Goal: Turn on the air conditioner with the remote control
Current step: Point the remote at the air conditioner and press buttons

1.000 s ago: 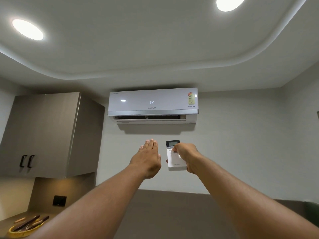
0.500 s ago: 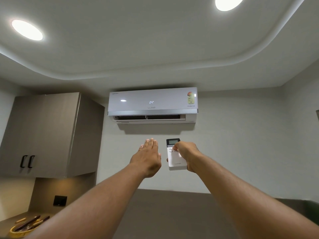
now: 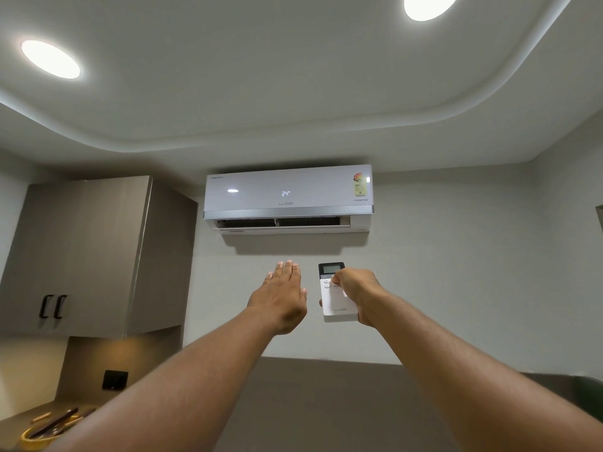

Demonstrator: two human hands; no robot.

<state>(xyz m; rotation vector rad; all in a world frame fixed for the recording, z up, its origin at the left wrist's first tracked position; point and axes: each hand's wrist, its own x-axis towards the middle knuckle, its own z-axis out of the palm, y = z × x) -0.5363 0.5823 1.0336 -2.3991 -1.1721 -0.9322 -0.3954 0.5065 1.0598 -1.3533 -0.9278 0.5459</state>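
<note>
A white wall-mounted air conditioner (image 3: pixel 288 197) hangs high on the wall ahead, its front lit with "24°" and its lower flap open. My right hand (image 3: pixel 357 293) holds a white remote control (image 3: pixel 332 300) upright and pointed at the unit, thumb resting on the buttons below the small screen. My left hand (image 3: pixel 282 296) is stretched out flat beside the remote, palm down, fingers together, holding nothing. Both arms reach up from the bottom of the view.
A grey wall cabinet (image 3: pixel 88 256) with two black handles hangs at the left. Below it, a yellow bowl (image 3: pixel 36 437) with utensils sits on a counter, and a dark socket plate (image 3: pixel 115 380) is on the wall. Two round ceiling lights (image 3: pixel 50 58) are on.
Both hands and the remote have risen very slightly toward the air conditioner. The display still reads 24 and the flap stays open.
</note>
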